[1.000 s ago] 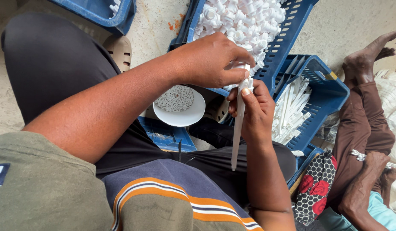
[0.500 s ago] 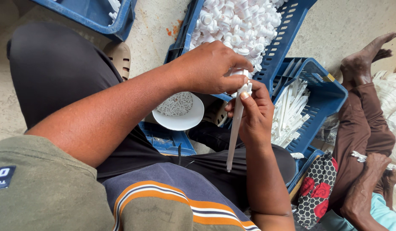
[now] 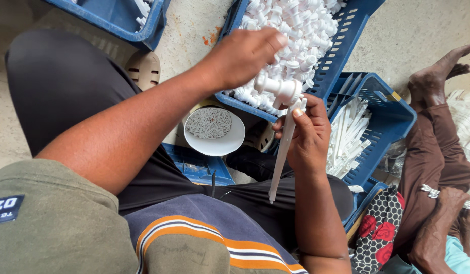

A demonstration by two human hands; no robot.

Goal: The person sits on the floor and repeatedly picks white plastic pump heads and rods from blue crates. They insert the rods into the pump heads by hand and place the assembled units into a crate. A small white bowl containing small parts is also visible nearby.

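Note:
My right hand (image 3: 308, 139) grips a white pump dispenser head (image 3: 279, 89) with a long white dip tube (image 3: 281, 155) hanging down from it toward my lap. Above it my left hand (image 3: 242, 53) hovers with fingers loosely apart, holding nothing that I can see, over a blue crate (image 3: 354, 35) heaped with white pump heads (image 3: 301, 30). A white bowl (image 3: 230, 144) of small white parts sits just below, between my knees.
A second blue crate (image 3: 392, 109) at the right holds loose white tubes (image 3: 346, 139). Another blue crate (image 3: 118, 23) lies at the top left. A tan shoe (image 3: 143, 68) rests on the concrete floor. Another person's legs and bare foot (image 3: 438, 76) stretch along the right.
My left hand has lifted off the pump head and risen over the crate. The pump head now shows clear in my right hand, which holds the tube as before.

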